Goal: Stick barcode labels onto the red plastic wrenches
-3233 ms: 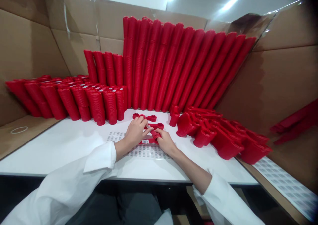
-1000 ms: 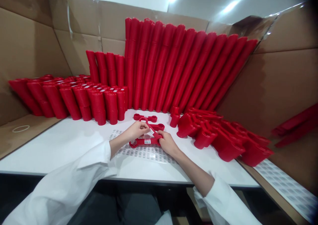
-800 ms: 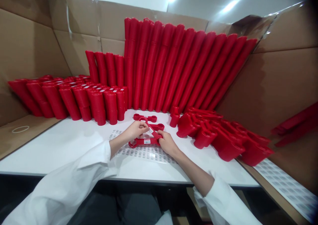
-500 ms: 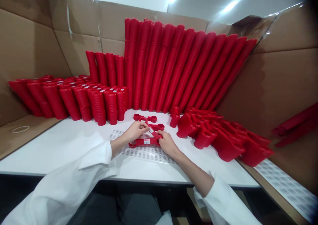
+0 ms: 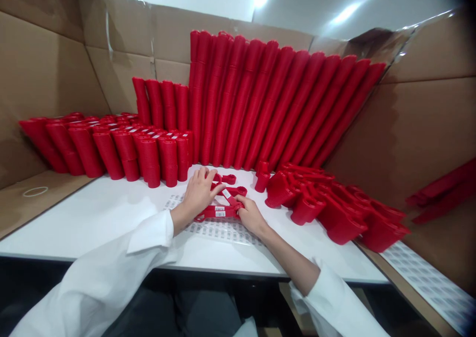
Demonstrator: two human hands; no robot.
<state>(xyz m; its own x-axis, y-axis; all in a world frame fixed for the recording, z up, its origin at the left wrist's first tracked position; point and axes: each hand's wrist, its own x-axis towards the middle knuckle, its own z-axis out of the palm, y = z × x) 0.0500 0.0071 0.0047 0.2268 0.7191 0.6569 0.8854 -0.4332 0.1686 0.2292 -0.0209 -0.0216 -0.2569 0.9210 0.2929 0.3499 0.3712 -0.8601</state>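
Note:
My right hand (image 5: 252, 217) grips the right end of a red plastic piece with ringed ends (image 5: 231, 198), which slants up to the left and carries a white barcode label. Over its upper left end, my left hand (image 5: 200, 194) is open, fingers spread; whether they touch the plastic is hard to tell. Below lies another labelled red piece (image 5: 211, 211), level on a sheet of barcode labels (image 5: 223, 232). Behind the hands rest more such red pieces (image 5: 229, 179), partly hidden by my left fingers.
Tall stacks of red pieces (image 5: 256, 103) line the back cardboard wall (image 5: 171, 34). Shorter labelled stacks (image 5: 150, 161) stand at the left. Loose bundles (image 5: 308, 203) lie at the right of the white table (image 5: 122, 218), near a second label sheet (image 5: 427, 277).
My left hand has opened from its pinch at the slanted piece's label and shifted up and left. The label now shows on the piece. My right hand keeps its grip.

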